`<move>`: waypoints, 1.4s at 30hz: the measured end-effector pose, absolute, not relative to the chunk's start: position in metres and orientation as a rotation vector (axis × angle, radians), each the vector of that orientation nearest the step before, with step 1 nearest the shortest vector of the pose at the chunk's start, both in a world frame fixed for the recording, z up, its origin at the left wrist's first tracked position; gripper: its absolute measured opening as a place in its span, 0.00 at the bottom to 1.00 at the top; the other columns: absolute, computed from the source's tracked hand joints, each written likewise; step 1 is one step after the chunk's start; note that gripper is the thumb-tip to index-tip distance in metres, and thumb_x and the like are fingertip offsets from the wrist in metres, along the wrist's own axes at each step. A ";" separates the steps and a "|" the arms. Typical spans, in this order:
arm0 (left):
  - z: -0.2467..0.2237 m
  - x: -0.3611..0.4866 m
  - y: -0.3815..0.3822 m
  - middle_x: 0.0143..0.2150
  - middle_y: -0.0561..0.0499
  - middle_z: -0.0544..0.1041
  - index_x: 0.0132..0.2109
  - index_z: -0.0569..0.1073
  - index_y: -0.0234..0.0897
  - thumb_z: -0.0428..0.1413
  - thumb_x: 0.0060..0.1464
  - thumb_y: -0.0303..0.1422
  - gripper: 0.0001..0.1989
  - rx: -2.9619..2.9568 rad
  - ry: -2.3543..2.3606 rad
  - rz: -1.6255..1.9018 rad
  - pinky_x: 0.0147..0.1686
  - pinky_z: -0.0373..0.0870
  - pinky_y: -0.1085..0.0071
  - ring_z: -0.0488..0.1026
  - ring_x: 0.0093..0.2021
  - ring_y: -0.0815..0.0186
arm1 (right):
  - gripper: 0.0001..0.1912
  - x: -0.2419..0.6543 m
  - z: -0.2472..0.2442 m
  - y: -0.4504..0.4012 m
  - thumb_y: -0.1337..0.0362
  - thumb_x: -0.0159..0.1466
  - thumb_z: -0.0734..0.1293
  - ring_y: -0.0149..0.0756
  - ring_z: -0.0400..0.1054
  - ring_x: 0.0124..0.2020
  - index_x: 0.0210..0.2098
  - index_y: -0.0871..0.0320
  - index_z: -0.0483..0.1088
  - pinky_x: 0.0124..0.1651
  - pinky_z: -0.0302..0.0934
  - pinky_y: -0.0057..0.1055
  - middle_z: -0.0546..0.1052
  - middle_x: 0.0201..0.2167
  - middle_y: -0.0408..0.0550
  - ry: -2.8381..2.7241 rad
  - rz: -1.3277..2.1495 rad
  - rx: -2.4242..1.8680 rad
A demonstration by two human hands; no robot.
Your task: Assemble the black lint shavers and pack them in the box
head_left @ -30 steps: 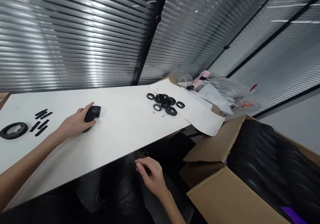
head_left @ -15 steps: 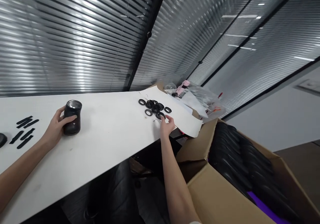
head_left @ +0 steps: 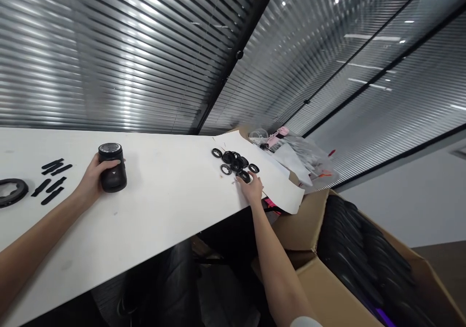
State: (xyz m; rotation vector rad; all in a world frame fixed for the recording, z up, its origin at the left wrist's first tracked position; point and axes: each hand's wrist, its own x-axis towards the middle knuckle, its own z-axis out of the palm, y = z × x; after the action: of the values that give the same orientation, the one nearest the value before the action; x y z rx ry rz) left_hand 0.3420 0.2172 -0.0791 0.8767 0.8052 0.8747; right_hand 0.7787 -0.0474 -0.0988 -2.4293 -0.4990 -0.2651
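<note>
A black cylindrical device [head_left: 113,175] with a shiny round top stands upright on the white table [head_left: 156,196]. My left hand [head_left: 91,181] is wrapped round its left side, the thumb across the front. At the table's right part lies a heap of small black rings [head_left: 236,161]. My right hand [head_left: 252,187] is at the near side of the heap, its thumb and fingers closed on the edges of one black ring [head_left: 243,176]. Several flat black strips [head_left: 53,183] lie to the left of my left hand.
A large black ring [head_left: 14,192] lies at the table's left edge. Beyond the small rings are white paper [head_left: 278,183], clear plastic bags and a pink item [head_left: 278,135]. An open cardboard box [head_left: 338,293] of black objects stands at the right. Metal blinds run behind the table.
The view has shifted, showing more of the large ring at left. My right hand remains at the ring, which now looks more upturned between the fingers. My left hand still holds the device.
</note>
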 end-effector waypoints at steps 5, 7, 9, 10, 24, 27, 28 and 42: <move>-0.079 0.341 0.216 0.44 0.49 0.82 0.48 0.73 0.41 0.73 0.31 0.38 0.34 0.873 0.808 0.887 0.29 0.75 0.74 0.76 0.42 0.62 | 0.25 0.780 -0.093 -0.040 0.58 0.59 0.71 0.59 0.62 0.68 0.55 0.58 0.73 0.75 0.36 0.63 0.77 0.59 0.61 -0.603 -0.299 -2.431; -0.079 0.341 0.217 0.44 0.50 0.82 0.48 0.73 0.41 0.73 0.31 0.38 0.33 0.873 0.804 0.889 0.29 0.75 0.75 0.75 0.42 0.63 | 0.25 0.781 -0.087 -0.040 0.59 0.57 0.72 0.59 0.62 0.67 0.54 0.57 0.73 0.75 0.36 0.63 0.78 0.57 0.59 -0.628 -0.301 -2.429; -0.080 0.341 0.217 0.44 0.50 0.82 0.49 0.73 0.41 0.73 0.32 0.38 0.33 0.875 0.797 0.891 0.30 0.76 0.74 0.75 0.42 0.62 | 0.25 0.782 -0.080 -0.044 0.59 0.55 0.73 0.60 0.64 0.65 0.52 0.58 0.74 0.74 0.38 0.63 0.80 0.54 0.59 -0.622 -0.288 -2.429; -0.080 0.342 0.217 0.44 0.50 0.82 0.50 0.74 0.41 0.73 0.33 0.38 0.33 0.875 0.794 0.894 0.30 0.76 0.74 0.75 0.42 0.62 | 0.25 0.781 -0.076 -0.047 0.58 0.55 0.73 0.61 0.66 0.63 0.52 0.58 0.74 0.73 0.41 0.63 0.80 0.53 0.59 -0.608 -0.275 -2.427; -0.088 0.342 0.219 0.51 0.43 0.84 0.54 0.75 0.40 0.69 0.42 0.40 0.31 0.847 0.601 0.783 0.35 0.75 0.69 0.78 0.45 0.56 | 0.39 0.662 -0.062 0.026 0.44 0.57 0.82 0.54 0.72 0.62 0.63 0.49 0.75 0.65 0.66 0.52 0.78 0.62 0.56 -1.110 0.567 -1.517; -0.094 0.345 0.219 0.51 0.44 0.82 0.55 0.75 0.42 0.72 0.44 0.43 0.32 0.886 0.542 0.745 0.41 0.76 0.67 0.78 0.51 0.54 | 0.32 0.620 -0.069 0.071 0.47 0.59 0.82 0.52 0.72 0.62 0.60 0.46 0.78 0.70 0.63 0.56 0.78 0.61 0.52 -1.184 0.813 -1.299; -0.096 0.346 0.219 0.51 0.45 0.81 0.56 0.74 0.42 0.73 0.45 0.45 0.32 0.904 0.534 0.740 0.43 0.77 0.66 0.78 0.52 0.55 | 0.31 0.609 -0.070 0.085 0.47 0.59 0.82 0.51 0.73 0.62 0.59 0.46 0.79 0.71 0.62 0.56 0.79 0.60 0.51 -1.189 0.880 -1.238; -0.106 0.359 0.224 0.33 0.55 0.70 0.48 0.77 0.43 0.64 0.56 0.62 0.28 0.848 0.688 0.653 0.33 0.67 0.72 0.67 0.35 0.66 | 0.30 0.544 -0.098 0.209 0.37 0.52 0.82 0.41 0.72 0.43 0.44 0.50 0.82 0.46 0.69 0.34 0.79 0.44 0.47 -1.218 1.175 -0.963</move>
State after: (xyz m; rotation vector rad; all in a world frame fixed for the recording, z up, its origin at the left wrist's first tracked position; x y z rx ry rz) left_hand 0.3595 0.2241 -0.1061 0.8481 0.6880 0.6527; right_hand 0.5435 0.2089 -0.0984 -0.9627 -1.2176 1.1750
